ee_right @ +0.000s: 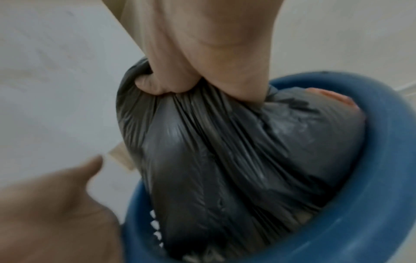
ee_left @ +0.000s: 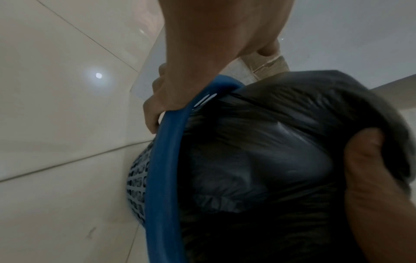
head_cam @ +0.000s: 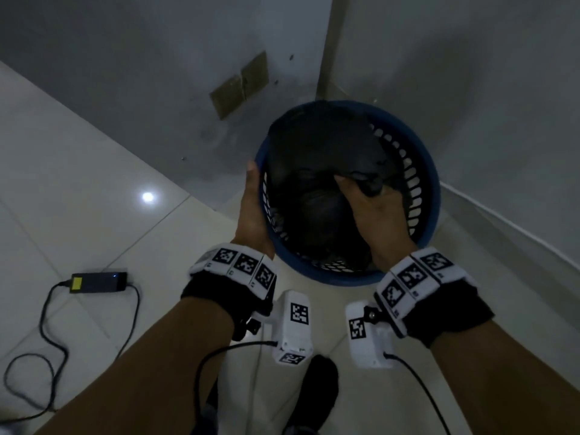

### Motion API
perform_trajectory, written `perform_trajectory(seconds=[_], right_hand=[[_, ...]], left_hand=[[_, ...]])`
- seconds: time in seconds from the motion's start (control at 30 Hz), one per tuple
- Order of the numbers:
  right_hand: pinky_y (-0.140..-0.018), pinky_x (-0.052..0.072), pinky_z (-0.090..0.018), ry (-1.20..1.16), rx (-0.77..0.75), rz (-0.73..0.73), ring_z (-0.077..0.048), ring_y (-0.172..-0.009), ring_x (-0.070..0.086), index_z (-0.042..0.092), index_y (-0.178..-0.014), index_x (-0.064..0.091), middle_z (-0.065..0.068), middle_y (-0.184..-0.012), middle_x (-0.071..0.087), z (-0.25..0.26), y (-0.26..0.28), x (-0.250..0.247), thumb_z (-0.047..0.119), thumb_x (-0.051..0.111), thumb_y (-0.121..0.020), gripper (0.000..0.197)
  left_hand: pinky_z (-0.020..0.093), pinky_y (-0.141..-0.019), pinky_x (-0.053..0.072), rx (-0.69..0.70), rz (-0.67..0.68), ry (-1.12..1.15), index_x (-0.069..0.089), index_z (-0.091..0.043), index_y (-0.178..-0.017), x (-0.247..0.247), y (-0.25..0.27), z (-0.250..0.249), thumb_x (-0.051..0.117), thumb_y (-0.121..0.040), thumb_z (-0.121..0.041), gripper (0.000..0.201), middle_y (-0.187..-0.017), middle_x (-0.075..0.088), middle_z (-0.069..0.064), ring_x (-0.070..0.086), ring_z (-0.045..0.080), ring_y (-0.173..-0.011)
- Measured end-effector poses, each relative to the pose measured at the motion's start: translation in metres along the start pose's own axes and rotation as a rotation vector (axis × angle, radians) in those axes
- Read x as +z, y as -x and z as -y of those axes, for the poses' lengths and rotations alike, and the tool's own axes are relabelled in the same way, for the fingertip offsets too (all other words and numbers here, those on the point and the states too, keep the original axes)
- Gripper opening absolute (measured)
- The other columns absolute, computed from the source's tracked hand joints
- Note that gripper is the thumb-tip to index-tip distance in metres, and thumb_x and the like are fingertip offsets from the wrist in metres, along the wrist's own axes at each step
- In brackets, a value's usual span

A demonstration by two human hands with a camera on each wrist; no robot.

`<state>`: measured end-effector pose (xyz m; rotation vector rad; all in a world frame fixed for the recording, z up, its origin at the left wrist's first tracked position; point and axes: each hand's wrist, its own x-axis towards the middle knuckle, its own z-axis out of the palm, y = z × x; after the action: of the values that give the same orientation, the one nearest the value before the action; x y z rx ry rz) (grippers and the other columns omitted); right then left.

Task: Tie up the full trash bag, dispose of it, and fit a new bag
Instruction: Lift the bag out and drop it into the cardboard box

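Note:
A blue perforated bin [head_cam: 434,183] stands on the floor in a wall corner, with a full black trash bag [head_cam: 314,146] inside it. My right hand [head_cam: 367,196] reaches into the bin and grips the gathered top of the bag [ee_right: 202,151], the fingers [ee_right: 157,85] bunched tight round the plastic. My left hand [head_cam: 252,208] holds the bin's left rim [ee_left: 171,142], its fingers [ee_left: 155,108] curled over the outer edge. In the left wrist view the bag [ee_left: 258,151] bulges up to the rim. What the bag contains is hidden.
A black power adapter [head_cam: 99,282] with a looping cable lies on the white tiles at the left. Brown tape patches [head_cam: 241,84] are on the grey wall behind the bin. Walls close in behind and to the right. My dark shoe [head_cam: 317,387] is just before the bin.

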<state>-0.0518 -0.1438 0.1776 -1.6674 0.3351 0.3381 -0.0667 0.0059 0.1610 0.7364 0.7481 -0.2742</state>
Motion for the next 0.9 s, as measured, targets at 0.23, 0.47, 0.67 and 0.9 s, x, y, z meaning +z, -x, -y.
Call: perform_trajectory(seconds=[0.23,0.47,0.67,0.9], right_hand=[[-0.084,0.052,-0.021,0.117,-0.14,-0.007,-0.002,-0.081,0.065,0.01,-0.086,0.071,0.002,-0.088,0.071,0.027,0.021,0.018,0.027,0.072,-0.085,0.017],[-0.084,0.054,-0.021,-0.183,-0.039,-0.144,0.002,-0.09,0.068,0.033,-0.098,0.067,0.023,-0.092,0.07,0.067,0.012,-0.026,0.046,0.067,-0.083,0.02],[-0.085,0.054,-0.022,-0.141,-0.077,-0.14,0.001,-0.091,0.068,0.027,-0.1,0.07,0.019,-0.093,0.073,0.088,0.02,-0.02,0.046,0.07,-0.082,0.026],[-0.076,0.051,-0.011,-0.171,-0.173,-0.169,0.012,-0.077,0.065,0.037,-0.085,0.063,0.032,-0.074,0.068,0.163,0.045,-0.035,0.037,0.059,-0.091,0.007]], left_hand=[[0.044,-0.103,0.045,-0.038,-0.051,0.109,0.058,-0.02,-0.13,0.015,0.01,-0.006,0.04,-0.087,-0.069,0.068,-0.121,0.066,0.011,0.062,0.029,-0.111],[0.04,-0.082,0.047,-0.096,-0.074,0.11,0.055,-0.014,-0.131,0.002,-0.002,-0.016,0.038,-0.086,-0.072,0.075,-0.117,0.065,0.011,0.058,0.03,-0.102],[0.043,-0.093,0.047,-0.157,-0.169,0.018,0.054,-0.016,-0.132,-0.005,-0.006,-0.017,0.049,-0.077,-0.076,0.082,-0.12,0.062,0.012,0.055,0.033,-0.113],[0.038,-0.085,0.048,-0.111,-0.15,-0.086,0.064,-0.019,-0.117,0.001,0.01,-0.033,0.027,-0.09,-0.071,0.069,-0.107,0.071,0.007,0.063,0.029,-0.099]])
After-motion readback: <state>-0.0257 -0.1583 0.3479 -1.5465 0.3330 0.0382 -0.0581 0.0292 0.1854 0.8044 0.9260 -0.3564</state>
